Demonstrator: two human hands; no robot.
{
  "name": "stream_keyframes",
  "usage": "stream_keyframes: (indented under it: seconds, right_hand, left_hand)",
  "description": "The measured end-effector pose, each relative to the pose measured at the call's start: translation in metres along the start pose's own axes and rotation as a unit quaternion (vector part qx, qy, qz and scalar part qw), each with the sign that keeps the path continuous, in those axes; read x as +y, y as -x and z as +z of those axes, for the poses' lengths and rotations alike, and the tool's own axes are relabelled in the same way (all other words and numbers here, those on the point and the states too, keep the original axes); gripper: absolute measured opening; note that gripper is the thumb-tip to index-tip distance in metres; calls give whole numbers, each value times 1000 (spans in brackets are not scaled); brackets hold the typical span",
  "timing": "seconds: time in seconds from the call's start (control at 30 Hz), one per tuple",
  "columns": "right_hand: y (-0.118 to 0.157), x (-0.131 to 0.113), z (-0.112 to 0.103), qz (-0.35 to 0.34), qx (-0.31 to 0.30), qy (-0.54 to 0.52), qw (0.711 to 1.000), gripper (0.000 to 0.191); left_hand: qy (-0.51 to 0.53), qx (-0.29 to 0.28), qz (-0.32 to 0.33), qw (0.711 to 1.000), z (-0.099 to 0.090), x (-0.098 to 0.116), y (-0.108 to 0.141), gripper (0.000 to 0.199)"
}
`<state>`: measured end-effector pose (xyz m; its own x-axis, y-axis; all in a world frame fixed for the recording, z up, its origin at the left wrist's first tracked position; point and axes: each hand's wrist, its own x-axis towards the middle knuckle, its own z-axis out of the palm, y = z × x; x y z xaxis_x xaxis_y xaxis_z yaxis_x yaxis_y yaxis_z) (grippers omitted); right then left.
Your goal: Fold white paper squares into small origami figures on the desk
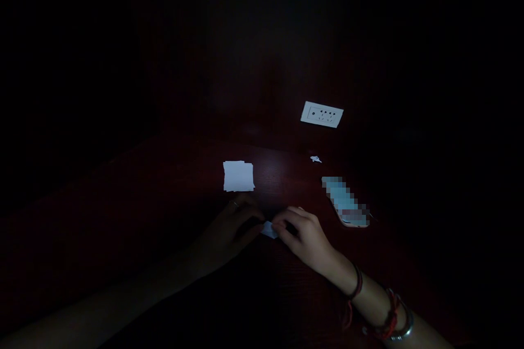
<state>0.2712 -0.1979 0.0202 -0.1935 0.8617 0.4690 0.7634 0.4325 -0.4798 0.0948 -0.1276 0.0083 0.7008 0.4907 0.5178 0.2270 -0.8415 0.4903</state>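
Between my two hands is a small piece of white paper [269, 229], pinched at both sides just over the dark red table. My left hand [239, 223], in deep shadow with a ring on one finger, has its fingertips closed on the paper's left edge. On the right edge, the thumb and fingers of my right hand [305, 232] are closed too; bracelets circle that wrist. Fingertips cover part of the paper. Beyond my left hand lies a loose stack of white paper squares [238, 176].
A lit phone [346, 202] with a blurred-out screen lies right of my right hand. Behind it is a small white paper scrap [315, 158]. A white socket plate [322, 114] sits on the dark upright panel at the back. The surroundings are nearly black.
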Motion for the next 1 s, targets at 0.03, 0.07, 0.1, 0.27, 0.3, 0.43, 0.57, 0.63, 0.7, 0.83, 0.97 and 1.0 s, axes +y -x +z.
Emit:
stream_keyframes:
  seconds: [0.03,0.07,0.1,0.27,0.3,0.43,0.57,0.63,0.7,0.83,0.97,1.0]
  right_hand:
    - [0,-1,0,-7,0,7,1000,9]
    - [0,-1,0,-13,0,13,1000,9]
    - [0,-2,-1,-18,-3,18,1000,10]
    - [1,-8,-2,-25,-12,31,999,9]
    - [1,-8,-2,-25,-12,31,999,9]
    - [1,-9,0,-29,-20,25,999,9]
    - [-1,-6,-2,-32,-26,19,999,8]
    - [-2,-5,-4,-28,-25,22,999,8]
    - [-2,-4,-6,-24,-23,22,999,9]
    - [-2,-1,-10,-7,-16,11,1000,10]
    - [-2,4,-12,22,20,-20,999,12]
    - [-2,5,-12,25,27,-28,999,11]
  left_hand:
    - [0,0,4,1000,0,1,-1,12]
    - [-3,2,8,1000,-1,3,-1,12]
    - [-6,2,12,1000,-1,4,-2,12]
    - [-15,13,32,999,-1,8,-2,13]
    - [-16,12,34,999,-1,9,-2,13]
    - [-20,7,43,999,-2,11,-2,15]
    - [4,8,41,999,-4,8,-1,13]
    - [16,15,33,999,-5,7,-1,12]
    - [25,18,27,999,-6,6,-1,11]
    - [36,29,16,999,-12,3,-2,10]
    - [53,52,-26,997,-17,-6,-2,11]
    - [62,56,-36,996,-18,-8,-2,11]
